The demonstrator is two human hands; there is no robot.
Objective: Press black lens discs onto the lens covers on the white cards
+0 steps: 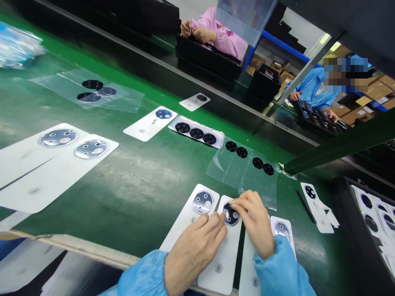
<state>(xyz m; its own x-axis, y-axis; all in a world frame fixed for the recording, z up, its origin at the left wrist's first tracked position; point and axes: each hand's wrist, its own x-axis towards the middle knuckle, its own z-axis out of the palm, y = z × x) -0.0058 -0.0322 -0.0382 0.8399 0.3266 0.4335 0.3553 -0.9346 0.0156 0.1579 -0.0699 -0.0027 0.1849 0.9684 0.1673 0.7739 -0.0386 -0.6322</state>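
Observation:
Both hands work at a dark octagonal camera sticker (231,215) on the upper end of a white phone back panel (220,263). Curled fingers of my left hand (197,248) press together at its left edge, partly covering the panel. From the upper right, my right hand (254,224) pinches the sticker's top edge between thumb and fingers. To the left lies a white phone back panel with a silvery octagonal camera area (203,202). Under my right wrist another panel (249,267) is partly hidden, and one more panel (281,228) lies beyond it.
Black camera stickers lie on a clear plastic sheet (228,172), a silvery strip (196,142) and a clear bag (123,100). More panels (149,125) lie left. A black tray (367,246) with panels stands right, by a green post (333,142). Two co-workers sit across.

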